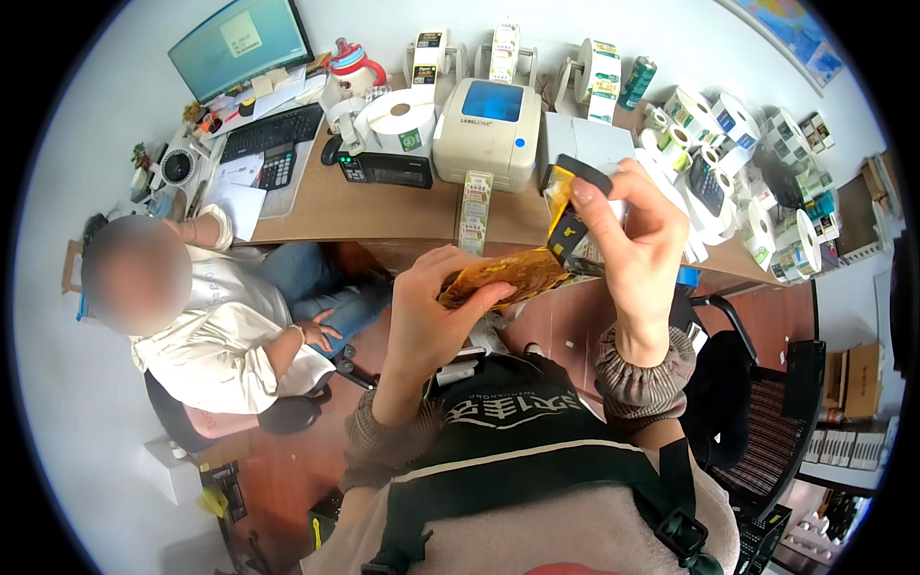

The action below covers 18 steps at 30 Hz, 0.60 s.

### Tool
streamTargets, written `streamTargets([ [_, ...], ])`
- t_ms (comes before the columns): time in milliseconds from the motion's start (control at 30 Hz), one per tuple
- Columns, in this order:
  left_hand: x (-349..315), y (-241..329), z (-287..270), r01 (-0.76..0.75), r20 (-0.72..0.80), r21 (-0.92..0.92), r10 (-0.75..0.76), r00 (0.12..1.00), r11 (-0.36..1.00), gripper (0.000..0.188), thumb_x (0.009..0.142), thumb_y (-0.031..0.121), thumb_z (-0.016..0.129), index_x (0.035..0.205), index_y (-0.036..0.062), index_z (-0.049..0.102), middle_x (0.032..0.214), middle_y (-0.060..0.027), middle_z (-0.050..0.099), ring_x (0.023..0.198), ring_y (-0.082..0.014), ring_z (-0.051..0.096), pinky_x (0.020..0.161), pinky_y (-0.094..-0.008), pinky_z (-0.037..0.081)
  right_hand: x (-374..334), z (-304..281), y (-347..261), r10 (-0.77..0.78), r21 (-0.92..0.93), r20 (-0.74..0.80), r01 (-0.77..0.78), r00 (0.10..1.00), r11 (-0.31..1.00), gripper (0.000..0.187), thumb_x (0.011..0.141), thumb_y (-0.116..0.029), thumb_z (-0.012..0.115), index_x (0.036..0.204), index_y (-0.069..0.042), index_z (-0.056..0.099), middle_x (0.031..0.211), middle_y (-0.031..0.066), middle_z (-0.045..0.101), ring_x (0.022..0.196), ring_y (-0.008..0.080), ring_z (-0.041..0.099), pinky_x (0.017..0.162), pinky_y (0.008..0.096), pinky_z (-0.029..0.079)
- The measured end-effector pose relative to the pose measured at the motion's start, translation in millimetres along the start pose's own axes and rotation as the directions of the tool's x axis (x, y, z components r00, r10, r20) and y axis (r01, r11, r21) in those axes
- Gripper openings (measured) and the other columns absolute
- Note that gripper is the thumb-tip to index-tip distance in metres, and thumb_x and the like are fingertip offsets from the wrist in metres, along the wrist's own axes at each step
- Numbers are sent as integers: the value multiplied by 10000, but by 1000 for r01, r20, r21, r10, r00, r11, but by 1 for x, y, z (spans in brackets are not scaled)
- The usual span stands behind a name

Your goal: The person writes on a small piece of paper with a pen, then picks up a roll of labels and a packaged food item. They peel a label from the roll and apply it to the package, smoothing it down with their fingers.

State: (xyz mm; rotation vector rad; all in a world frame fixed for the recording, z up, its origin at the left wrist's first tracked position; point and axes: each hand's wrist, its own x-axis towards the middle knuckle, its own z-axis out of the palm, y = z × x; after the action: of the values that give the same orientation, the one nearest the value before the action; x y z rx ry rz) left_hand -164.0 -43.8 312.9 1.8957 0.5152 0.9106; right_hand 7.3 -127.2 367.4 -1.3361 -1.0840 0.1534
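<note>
In front of me, above the floor gap by the desk edge, my left hand [426,311] is closed round a shiny amber-brown packet [513,276] that lies tilted. My right hand [640,230] pinches a black-and-yellow carton-like piece [567,216] between thumb and fingers. The lower end of that piece meets the right end of the packet; whether the two are joined I cannot tell. Beyond my hands a printed label strip [475,206] hangs out of the beige label printer [489,132].
Label rolls [709,125] crowd the desk's right side, with a green can [636,82] beside them. At left, a seated person [230,316] is close to my left arm, below a monitor [244,43] and keyboard [273,132]. An office chair [757,422] stands at my right.
</note>
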Motion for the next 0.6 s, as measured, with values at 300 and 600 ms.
streamTargets([
  [300, -1, 5, -6, -199, -75, 95, 206, 976, 975, 153, 701, -9, 725, 846, 3, 678, 750, -89, 647, 653, -204, 577, 729, -300, 448, -13, -15, -11, 24, 219, -281, 40, 959, 975, 117, 869, -65, 633, 794, 19, 601, 911, 30, 598, 816, 67, 525, 770, 186, 369],
  [600, -11, 8, -6, -247, -109, 94, 257, 960, 964, 195, 687, -43, 715, 871, 6, 678, 825, -102, 669, 753, -215, 627, 744, -299, 483, -24, -11, -9, 98, 306, -270, -12, 958, 952, 93, 866, -61, 640, 872, 31, 623, 905, 32, 603, 792, 81, 524, 744, 200, 384],
])
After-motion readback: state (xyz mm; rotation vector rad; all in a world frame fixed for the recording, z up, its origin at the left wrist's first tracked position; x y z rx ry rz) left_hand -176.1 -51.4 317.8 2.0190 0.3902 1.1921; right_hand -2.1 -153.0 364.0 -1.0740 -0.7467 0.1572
